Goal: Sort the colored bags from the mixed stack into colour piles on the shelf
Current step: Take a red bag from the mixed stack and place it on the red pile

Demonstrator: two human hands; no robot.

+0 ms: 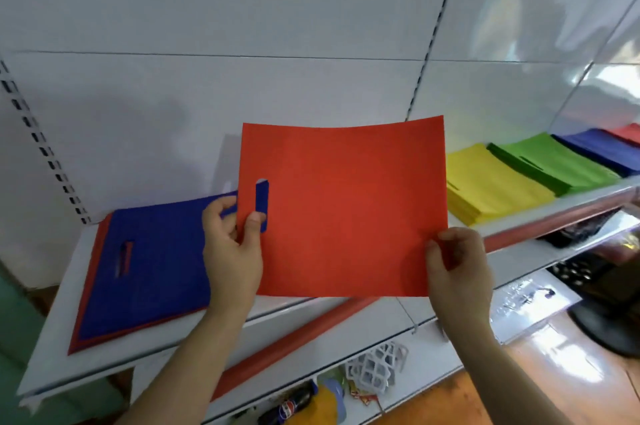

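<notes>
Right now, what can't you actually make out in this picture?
- Red pile, head view: cut off by the right edge, so its extent is unknown.
- Mixed stack: the blue top bag covers everything below; only a red edge shows, and the red bag hides its right end.
- Clutter under the shelf: blurred, mostly unreadable.
- Left hand fingers behind the red bag: hidden.

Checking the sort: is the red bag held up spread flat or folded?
Spread flat: the red flat fabric bag shows its full face, left hand and right hand pinching opposite edges.
</notes>
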